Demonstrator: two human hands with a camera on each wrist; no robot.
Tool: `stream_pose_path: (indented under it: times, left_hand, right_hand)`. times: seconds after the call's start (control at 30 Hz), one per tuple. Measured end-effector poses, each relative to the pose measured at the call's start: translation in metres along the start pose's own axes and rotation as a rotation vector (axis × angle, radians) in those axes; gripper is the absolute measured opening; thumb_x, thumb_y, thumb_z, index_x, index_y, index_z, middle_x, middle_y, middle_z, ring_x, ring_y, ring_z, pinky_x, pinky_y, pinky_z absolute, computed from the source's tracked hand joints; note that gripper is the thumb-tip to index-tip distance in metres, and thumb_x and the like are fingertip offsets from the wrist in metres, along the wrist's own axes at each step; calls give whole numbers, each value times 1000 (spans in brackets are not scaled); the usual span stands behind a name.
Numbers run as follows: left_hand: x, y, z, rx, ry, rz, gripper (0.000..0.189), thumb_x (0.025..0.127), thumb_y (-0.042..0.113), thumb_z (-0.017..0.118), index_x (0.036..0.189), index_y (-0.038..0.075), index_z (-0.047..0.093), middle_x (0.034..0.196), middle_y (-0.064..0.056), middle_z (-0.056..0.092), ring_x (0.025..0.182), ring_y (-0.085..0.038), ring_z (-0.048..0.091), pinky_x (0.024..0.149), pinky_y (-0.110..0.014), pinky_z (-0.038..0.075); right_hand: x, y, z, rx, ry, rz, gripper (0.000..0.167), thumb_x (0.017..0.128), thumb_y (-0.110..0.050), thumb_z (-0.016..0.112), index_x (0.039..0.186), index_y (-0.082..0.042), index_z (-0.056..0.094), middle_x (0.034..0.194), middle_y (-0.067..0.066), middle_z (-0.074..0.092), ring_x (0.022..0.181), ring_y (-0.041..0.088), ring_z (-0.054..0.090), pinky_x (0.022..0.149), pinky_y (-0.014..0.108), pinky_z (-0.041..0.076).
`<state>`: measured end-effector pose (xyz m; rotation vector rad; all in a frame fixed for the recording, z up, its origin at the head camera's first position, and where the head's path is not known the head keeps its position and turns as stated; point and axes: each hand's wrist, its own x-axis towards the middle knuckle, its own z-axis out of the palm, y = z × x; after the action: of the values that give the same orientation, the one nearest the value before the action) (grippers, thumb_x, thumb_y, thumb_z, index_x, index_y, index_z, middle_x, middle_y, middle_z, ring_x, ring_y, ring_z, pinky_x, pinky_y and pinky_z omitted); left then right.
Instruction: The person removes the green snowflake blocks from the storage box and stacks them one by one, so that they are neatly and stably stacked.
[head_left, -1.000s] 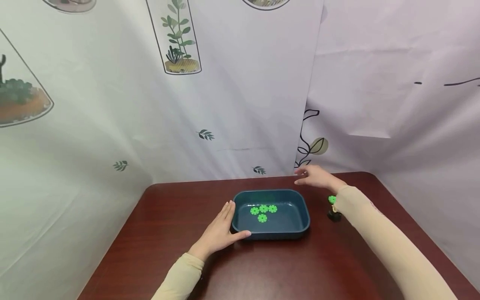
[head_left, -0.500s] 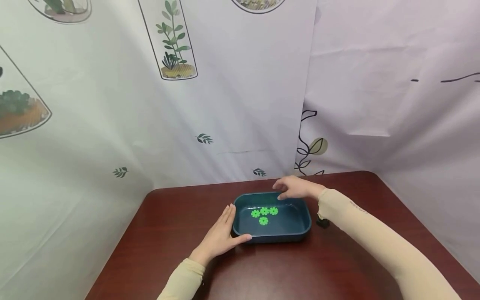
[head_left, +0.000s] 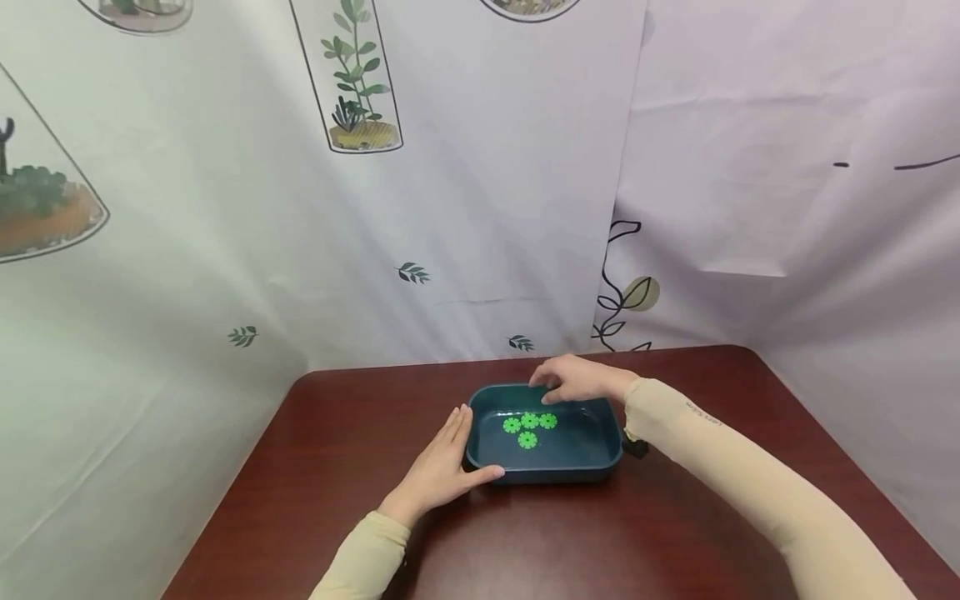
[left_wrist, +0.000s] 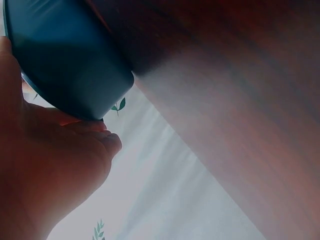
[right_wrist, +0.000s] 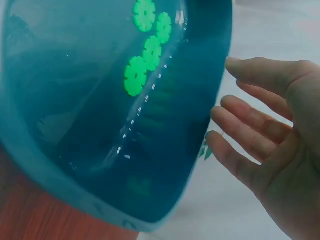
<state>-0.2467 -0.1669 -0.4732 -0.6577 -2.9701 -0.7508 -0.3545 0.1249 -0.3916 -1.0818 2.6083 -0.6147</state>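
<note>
In the head view, a dark teal rectangular dish (head_left: 576, 446) stands on the table. Several bright green notched discs (head_left: 528, 440), like plastic snowflake building pieces, lie flat on its floor. My left hand (head_left: 435, 473) rests against the dish's left end, thumb along the near side and fingers straight along the outer wall. My right hand (head_left: 581, 379) hovers at the far rim, wrist bent over the right end. Seen from the right wrist, its fingers (right_wrist: 245, 131) are loosely bent, spread apart and hold nothing, fingertips right at the rim. The green discs (right_wrist: 152, 52) lie beyond the fingertips.
The reddish-brown wooden table (head_left: 315, 467) extends around the dish. White fabric (head_left: 465, 208) printed with plants hangs behind it and at both sides. A small black object (head_left: 636, 448) shows beneath the right sleeve.
My right hand has moved left and slightly down, from right of the dish to its far rim. A green disc on the right is now hidden by the sleeve. The left hand stays put.
</note>
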Motion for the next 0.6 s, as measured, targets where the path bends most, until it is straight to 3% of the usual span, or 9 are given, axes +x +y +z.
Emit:
stream_pose_path:
  times: [0.13, 0.33, 0.6]
  left_hand:
    - [-1, 0, 0, -3, -7, 1, 118, 82, 83, 54, 161, 3, 16, 167, -14, 14, 154, -28, 10, 118, -50, 27]
    - [-1, 0, 0, -7, -3, 3, 119, 81, 83, 54, 161, 4, 16, 167, -14, 14, 154, -26, 9, 118, -49, 27]
    - [-1, 0, 0, 9, -5, 18, 116, 84, 81, 54, 161, 4, 14, 167, -15, 14, 155, -24, 8, 119, -47, 27]
  right_hand:
    - [5, -4, 8, -19, -97, 50, 40, 93, -14, 74, 131, -7, 66, 130, 9, 64, 114, 27, 63, 93, 43, 54]
    - [15, -5, 19, -112, -269, 179, 50, 91, -22, 76, 138, -14, 62, 136, 6, 61, 126, 26, 56, 104, 46, 46]
    - [23, -6, 27, -141, -279, 205, 48, 89, -24, 78, 135, -18, 65, 128, 4, 65, 122, 20, 57, 102, 42, 47]
